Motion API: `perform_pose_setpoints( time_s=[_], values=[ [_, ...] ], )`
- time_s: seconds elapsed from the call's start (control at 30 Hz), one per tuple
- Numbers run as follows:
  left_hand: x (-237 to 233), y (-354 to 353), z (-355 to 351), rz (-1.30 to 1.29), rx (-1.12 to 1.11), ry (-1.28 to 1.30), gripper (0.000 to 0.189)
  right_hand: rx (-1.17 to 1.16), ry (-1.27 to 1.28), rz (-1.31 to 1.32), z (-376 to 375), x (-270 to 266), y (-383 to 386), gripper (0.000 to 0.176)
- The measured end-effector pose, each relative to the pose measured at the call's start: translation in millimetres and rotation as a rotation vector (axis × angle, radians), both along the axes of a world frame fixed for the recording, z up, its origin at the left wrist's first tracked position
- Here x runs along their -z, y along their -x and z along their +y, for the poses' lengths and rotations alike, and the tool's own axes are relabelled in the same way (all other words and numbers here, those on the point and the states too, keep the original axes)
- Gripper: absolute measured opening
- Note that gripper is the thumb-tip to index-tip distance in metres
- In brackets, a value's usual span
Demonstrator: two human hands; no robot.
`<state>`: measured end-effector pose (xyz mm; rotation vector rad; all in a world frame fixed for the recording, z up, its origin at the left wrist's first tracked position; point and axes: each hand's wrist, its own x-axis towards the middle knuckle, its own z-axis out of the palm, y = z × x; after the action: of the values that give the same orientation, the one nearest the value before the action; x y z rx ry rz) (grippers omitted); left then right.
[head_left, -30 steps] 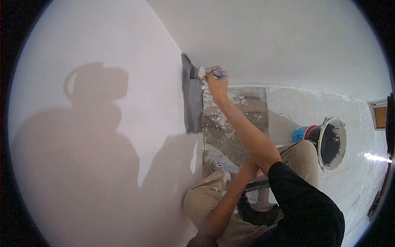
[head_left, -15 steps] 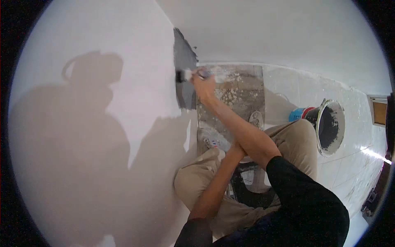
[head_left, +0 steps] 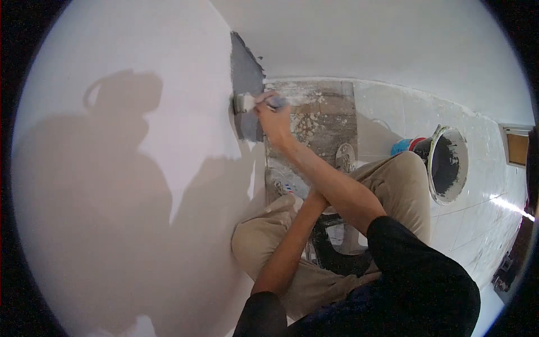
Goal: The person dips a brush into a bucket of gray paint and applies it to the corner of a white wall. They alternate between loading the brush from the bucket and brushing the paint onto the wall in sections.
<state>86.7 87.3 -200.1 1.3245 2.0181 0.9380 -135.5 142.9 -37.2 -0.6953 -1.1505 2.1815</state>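
- Right hand (head_left: 273,115): fingers clamped around the handle of the brush (head_left: 246,103). The bristles press on the wall (head_left: 140,185), at the left edge of the grey strip (head_left: 246,67).
- Left hand (head_left: 313,197): at 6 o'clock from the right hand, down by my knee and mostly hidden under my right forearm. I cannot tell whether it is open or closed, and it holds nothing that I can see.
- Done so far: one narrow grey strip beside the corner. It runs from 12 o'clock above the brush to 6 o'clock below it, and its top edge is ragged.
- Left to do: everything at 9 o'clock from the strip is bare white. I judge this an early stage, with most of the wall uncoated.
- Paint supply: the bucket (head_left: 447,171) stands on the floor at 4 o'clock from the brush, well apart, its inside dark with paint. A blue can (head_left: 405,147) sits just beside it, at 10 o'clock.
- The floor patch (head_left: 320,121) at 3 o'clock from the strip is spattered white.
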Motion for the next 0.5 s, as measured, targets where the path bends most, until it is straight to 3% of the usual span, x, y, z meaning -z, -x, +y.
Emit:
perform_pose_setpoints(
  time_s=[0.1, 0.2, 0.27, 0.3, 0.4, 0.47, 0.5],
  values=[
    [-2, -3, 5, -0.048, -0.074, 0.063, 0.045, -0.013, 0.074, -0.076, 3, -3, -22, 0.007],
    [30, -12, -2, -0.122, -0.130, -0.049, 0.046, 0.021, -0.154, -0.312, -13, 23, -6, 0.009],
    [40, -4, -4, -0.151, -0.138, -0.083, 0.046, -0.114, -0.127, -0.265, -11, 2, -7, 0.008],
    [17, 6, -1, -0.181, -0.103, -0.033, 0.046, -0.191, -0.117, -0.250, -11, -8, -12, 0.008],
    [-99, 43, 13, -0.201, 0.063, 0.286, 0.046, -0.092, -0.032, -0.121, 30, -32, -50, 0.008],
    [-118, 44, 25, -0.122, 0.068, 0.514, 0.045, 0.028, 0.252, -0.053, 68, -62, -90, 0.015],
    [-127, 44, 27, -0.081, 0.069, 0.635, 0.044, -0.016, 0.387, 0.031, 98, -54, -110, 0.017]
  ],
)
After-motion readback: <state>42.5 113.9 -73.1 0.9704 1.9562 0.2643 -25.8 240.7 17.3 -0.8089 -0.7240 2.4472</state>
